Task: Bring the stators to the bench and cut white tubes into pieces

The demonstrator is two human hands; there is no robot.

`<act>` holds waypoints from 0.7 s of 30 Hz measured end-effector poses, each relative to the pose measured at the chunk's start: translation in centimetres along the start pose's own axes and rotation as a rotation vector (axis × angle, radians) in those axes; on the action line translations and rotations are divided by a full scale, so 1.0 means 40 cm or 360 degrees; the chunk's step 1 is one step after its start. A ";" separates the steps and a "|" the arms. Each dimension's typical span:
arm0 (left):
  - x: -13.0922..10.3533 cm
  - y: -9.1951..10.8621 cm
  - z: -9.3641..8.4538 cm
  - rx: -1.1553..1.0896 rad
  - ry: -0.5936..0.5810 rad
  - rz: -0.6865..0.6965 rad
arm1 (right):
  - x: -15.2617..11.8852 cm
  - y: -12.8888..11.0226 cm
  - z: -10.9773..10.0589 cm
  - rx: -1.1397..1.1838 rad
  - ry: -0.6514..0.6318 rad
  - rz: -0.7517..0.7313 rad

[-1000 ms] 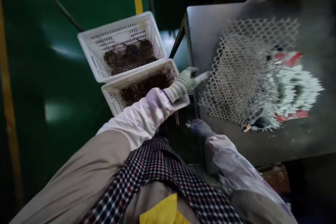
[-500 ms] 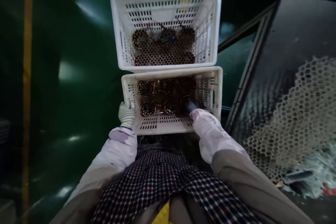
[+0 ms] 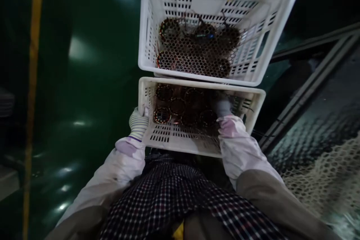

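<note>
My left hand (image 3: pixel 138 123), in a striped knit glove, grips the left rim of the near white plastic crate (image 3: pixel 180 146), thumb over the edge. My right hand (image 3: pixel 223 107) reaches down into that crate's right end. It is dim and blurred, and its fingers cannot be made out. Several ring-shaped wound coils (image 3: pixel 162 115), looking like motor stators, lie on the crate's bottom to the left of my right hand. Whether that hand touches one of them is hidden.
A second white crate (image 3: pixel 208 78) stands directly beyond, holding more wound rings (image 3: pixel 169 30) partly under a plastic mesh (image 3: pixel 194 58). At right are a metal-framed panel (image 3: pixel 312 82) and a pale heap of mesh (image 3: pixel 332 172). A yellow line (image 3: pixel 32 82) runs along the green floor.
The view has shifted, so both crates look turned and the far one larger. My right hand has moved farther in toward the near crate's far side. My left hand keeps its hold on the rim.
</note>
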State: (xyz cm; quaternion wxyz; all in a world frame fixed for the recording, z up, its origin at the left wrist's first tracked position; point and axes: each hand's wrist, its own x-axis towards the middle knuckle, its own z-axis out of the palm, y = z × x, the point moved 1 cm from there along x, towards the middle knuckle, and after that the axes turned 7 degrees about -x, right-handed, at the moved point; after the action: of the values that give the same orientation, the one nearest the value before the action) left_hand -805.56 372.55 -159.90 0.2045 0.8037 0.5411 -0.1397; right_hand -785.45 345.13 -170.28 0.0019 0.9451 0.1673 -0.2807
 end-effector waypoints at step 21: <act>-0.006 0.000 0.010 -0.0024 -0.0115 -0.0035 | 0.035 -0.493 0.019 -0.0031 -0.0247 -0.0463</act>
State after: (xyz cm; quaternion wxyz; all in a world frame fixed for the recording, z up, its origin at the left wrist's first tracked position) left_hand -805.65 372.17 -160.16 0.2285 0.7905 0.5432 -0.1668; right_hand -791.01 364.09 -169.87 -0.0168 0.8863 0.3044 -0.3486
